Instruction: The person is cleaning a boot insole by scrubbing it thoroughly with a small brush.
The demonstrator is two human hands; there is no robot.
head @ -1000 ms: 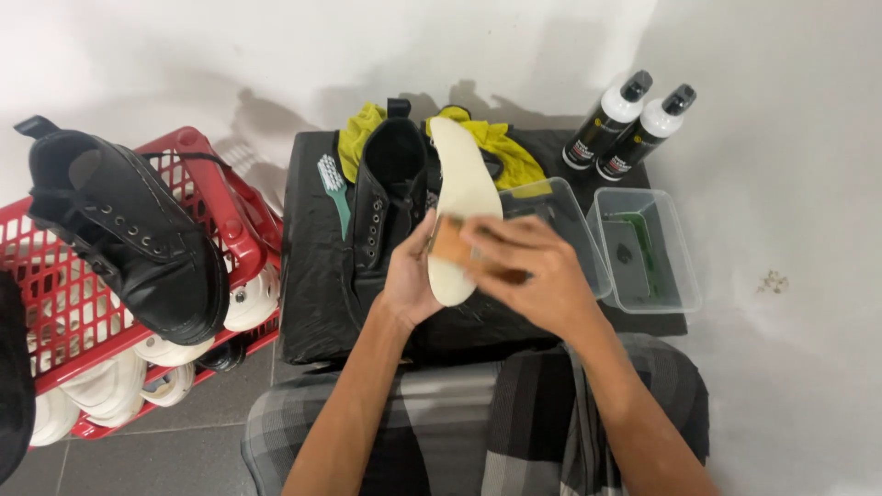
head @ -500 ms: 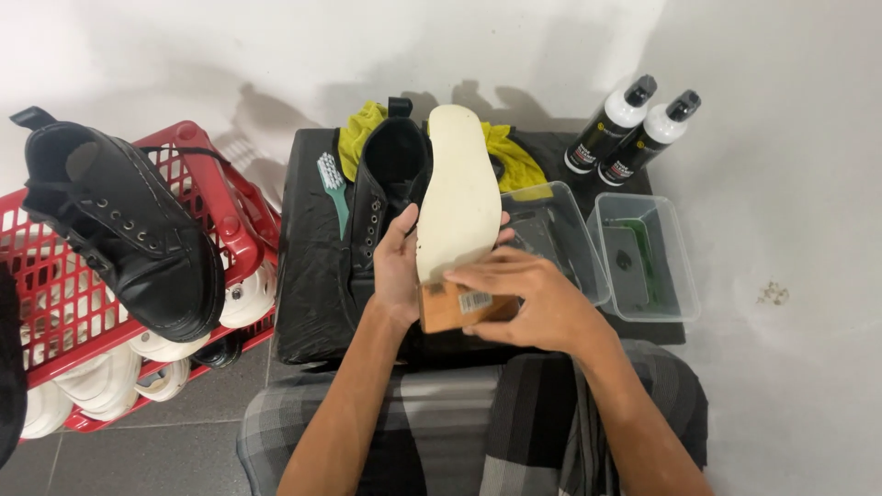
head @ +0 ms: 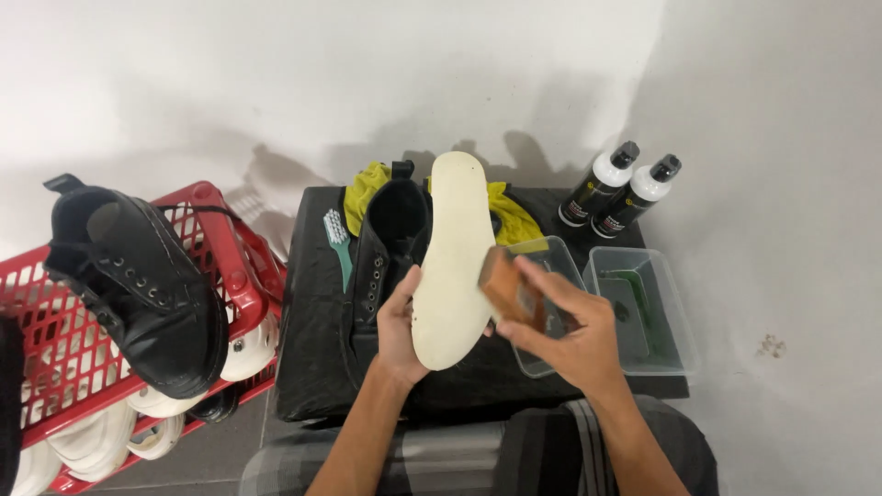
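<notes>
1. While the left hand (head: 401,323) grips the cream insole (head: 452,262) at its lower, heel end, fingers wrapped behind it and thumb on the near edge, the insole stands nearly upright over the black work surface (head: 317,340).
2. Pale off-white, long and rounded at the toe, the insole carries a few small dark specks near the heel (its face otherwise looks plain and smooth).
3. At the insole's right edge, the right hand (head: 570,335) has its fingers closed around a small brown wooden brush (head: 508,289), which touches the insole about halfway up.
4. Just behind the insole, to its left, sits a black lace-up shoe (head: 386,243), with a yellow-green cloth (head: 507,219) showing behind both.
5. Left of that shoe lies a green-handled brush (head: 340,243).
6. Right of the insole stand two clear plastic tubs (head: 648,303); beyond them, two black bottles with white tops (head: 620,193).
7. Well left of the insole, a red basket (head: 55,367) holds another black boot (head: 142,285) above white shoes (head: 101,432).
</notes>
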